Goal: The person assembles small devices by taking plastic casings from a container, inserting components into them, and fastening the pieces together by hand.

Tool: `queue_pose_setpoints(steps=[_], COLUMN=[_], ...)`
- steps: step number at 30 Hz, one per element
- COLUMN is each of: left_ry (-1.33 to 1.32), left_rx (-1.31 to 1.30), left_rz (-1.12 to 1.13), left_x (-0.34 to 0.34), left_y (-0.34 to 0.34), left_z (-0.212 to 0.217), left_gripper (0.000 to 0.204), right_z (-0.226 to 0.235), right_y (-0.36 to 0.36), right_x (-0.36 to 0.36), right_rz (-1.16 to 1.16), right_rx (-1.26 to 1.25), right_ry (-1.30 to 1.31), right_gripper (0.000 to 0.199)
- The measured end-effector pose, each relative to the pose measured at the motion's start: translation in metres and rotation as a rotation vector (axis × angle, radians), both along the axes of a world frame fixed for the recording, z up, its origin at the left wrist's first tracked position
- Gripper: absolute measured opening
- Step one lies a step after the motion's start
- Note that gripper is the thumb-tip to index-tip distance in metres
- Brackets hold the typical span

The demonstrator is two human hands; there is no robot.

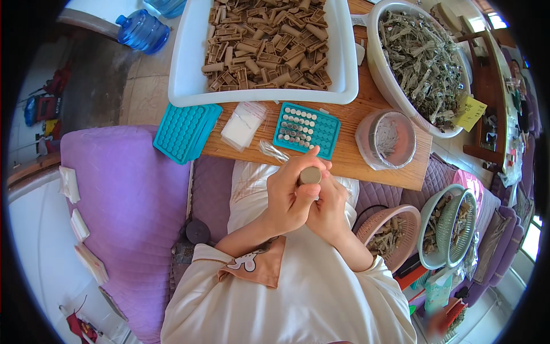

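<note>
I can see the left hand wrapped closed, its thumb bent over the near side of a brown round piece and its forefinger stretched along the far side, so the piece is pinched between them. The right hand presses in from the other side, but its fingertips are mostly hidden from me, and I can't tell how far they are closed or whether they grip the piece or only brace it.

The piece shows me a flat, dull, disc-like end turned up towards my camera; its lower part is lost inside the hands. It sits just on the person's side of the teal tray, which carries rows of small white and greyish pieces.

Both hands meet just short of that tray, above the person's lap, with the wrists close together and the forearms angling in from either side.

Left of the tray I have some clear bags and a stack of teal trays. Beyond it is a white bin full of brown parts; to its right, a clear tub.
</note>
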State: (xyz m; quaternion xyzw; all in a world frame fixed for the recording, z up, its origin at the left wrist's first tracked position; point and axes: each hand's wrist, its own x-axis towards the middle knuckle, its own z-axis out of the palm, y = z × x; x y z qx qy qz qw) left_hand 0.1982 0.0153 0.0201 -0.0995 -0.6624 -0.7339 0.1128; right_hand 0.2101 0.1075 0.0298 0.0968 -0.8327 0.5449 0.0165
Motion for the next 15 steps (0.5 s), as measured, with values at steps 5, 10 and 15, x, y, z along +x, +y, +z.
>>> queue_pose_setpoints(steps=[5, 10, 15], left_ry=[0.003, -0.3, -0.363], left_rx=[0.024, 0.397, 0.729], left_rz=[-0.083, -0.07, -0.157], left_x=[0.0, 0.001, -0.011], left_y=[0.003, 0.011, -0.026], left_z=[-0.008, -0.008, -0.026], left_gripper=[0.033, 0.051, 0.053], right_z=[-0.006, -0.009, -0.004], right_y=[-0.001, 0.024, 0.08], right_x=[0.005, -0.011, -0.039], right_rz=[-0.079, 0.121, -0.21], right_rx=[-0.04, -0.045, 0.137], right_ry=[-0.055, -0.069, -0.236], right_gripper=[0.007, 0.021, 0.014])
